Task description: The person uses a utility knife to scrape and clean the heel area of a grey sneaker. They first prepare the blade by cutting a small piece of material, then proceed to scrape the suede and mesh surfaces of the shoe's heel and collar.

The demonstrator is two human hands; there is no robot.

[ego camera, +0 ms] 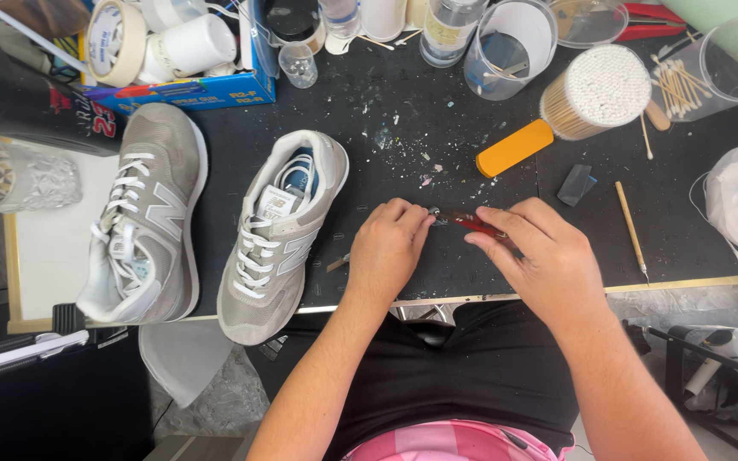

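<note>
Bare right hand (pixel 547 256) pinching slim red-handled tool (pixel 477 224) over speckled black mat (pixel 403 137), left hand (pixel 389 246) fingertips closed on its metal tip, grey suede sneaker (pixel 278 230) just left, second sneaker (pixel 149 213) beyond, orange oblong block (pixel 514 148) behind.

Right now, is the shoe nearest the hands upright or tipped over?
Upright. The grey shoe rests on its sole on the black table, with its opening and white laces facing up, beside the left hand.

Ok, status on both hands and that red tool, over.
Left hand pinching tip of red-handled tool. Right hand gripping its handle. Grey sneaker beside left hand, clear.
</note>
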